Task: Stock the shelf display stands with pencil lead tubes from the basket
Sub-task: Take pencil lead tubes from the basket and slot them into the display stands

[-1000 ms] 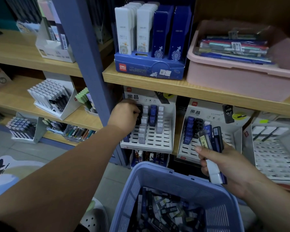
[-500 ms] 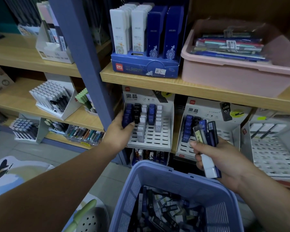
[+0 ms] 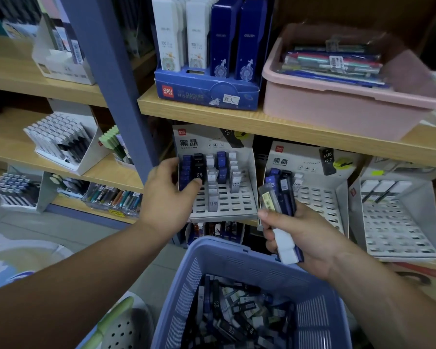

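My left hand (image 3: 166, 197) is at the left side of the left display stand (image 3: 227, 207). Its fingers and thumb curl round the column of blue lead tubes (image 3: 186, 172), and the thumb tip touches the black HB 0.7 tube (image 3: 198, 167) beside them. My right hand (image 3: 310, 238) grips a bundle of lead tubes (image 3: 278, 195), blue, black, clear and white, in front of the middle display stand (image 3: 322, 200). The blue basket (image 3: 239, 258) sits below both hands with several loose tubes (image 3: 237, 316) in it.
A third stand (image 3: 398, 227) on the right holds a few white items at its top. The wooden shelf (image 3: 287, 127) above carries a blue box of cases (image 3: 207, 91) and a pink tub (image 3: 337, 107). A blue upright post (image 3: 116, 79) stands left of the stands.
My left hand came out from over the black tube column and moved down and left to the blue column. My right hand kept its bundle and barely moved.
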`<action>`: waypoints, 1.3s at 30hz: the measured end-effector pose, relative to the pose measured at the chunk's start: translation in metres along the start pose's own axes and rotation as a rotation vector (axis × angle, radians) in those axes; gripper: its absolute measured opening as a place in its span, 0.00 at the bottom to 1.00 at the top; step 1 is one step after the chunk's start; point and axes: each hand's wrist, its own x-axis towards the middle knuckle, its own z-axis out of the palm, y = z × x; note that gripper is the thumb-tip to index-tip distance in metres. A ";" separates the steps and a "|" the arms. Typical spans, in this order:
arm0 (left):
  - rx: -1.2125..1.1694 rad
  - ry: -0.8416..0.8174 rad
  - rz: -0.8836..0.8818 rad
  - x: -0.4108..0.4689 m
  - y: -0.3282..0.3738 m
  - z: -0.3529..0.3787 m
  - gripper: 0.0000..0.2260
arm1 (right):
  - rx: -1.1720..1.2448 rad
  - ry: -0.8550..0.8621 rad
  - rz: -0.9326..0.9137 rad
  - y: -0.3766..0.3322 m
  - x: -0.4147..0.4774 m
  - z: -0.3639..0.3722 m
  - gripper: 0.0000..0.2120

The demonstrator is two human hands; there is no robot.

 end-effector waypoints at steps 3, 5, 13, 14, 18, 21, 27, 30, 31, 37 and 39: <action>-0.160 -0.139 -0.075 -0.020 0.026 -0.003 0.11 | -0.035 -0.030 0.011 0.005 0.002 0.014 0.17; -0.255 -0.355 -0.211 -0.033 0.033 0.001 0.09 | -0.045 -0.062 0.016 0.009 0.002 0.023 0.16; -0.357 -0.499 -0.335 -0.047 0.043 0.022 0.08 | -0.174 -0.049 -0.004 0.024 -0.007 0.029 0.17; -0.389 -0.517 -0.363 -0.048 0.046 0.024 0.08 | -0.160 -0.031 0.001 0.023 -0.009 0.025 0.17; -0.472 -0.530 -0.426 -0.054 0.062 0.036 0.06 | -0.011 0.073 0.032 0.017 -0.023 0.011 0.20; -0.569 -0.488 -0.435 -0.058 0.075 0.045 0.05 | 0.129 0.165 0.058 0.013 -0.034 -0.008 0.18; -0.640 -0.437 -0.364 -0.081 0.102 0.061 0.05 | 0.329 0.315 -0.016 0.003 -0.067 -0.048 0.09; -0.505 -0.522 -0.292 -0.097 0.112 0.072 0.08 | 0.291 0.425 -0.113 -0.008 -0.079 -0.066 0.11; -0.448 -0.582 -0.261 -0.102 0.116 0.075 0.11 | 0.270 0.444 -0.156 -0.011 -0.083 -0.073 0.12; -0.130 -0.972 -0.042 -0.132 0.132 0.107 0.36 | 0.223 0.423 -0.191 -0.002 -0.104 -0.111 0.13; -0.109 -1.025 -0.006 -0.139 0.136 0.124 0.40 | 0.171 0.428 -0.186 0.006 -0.113 -0.128 0.13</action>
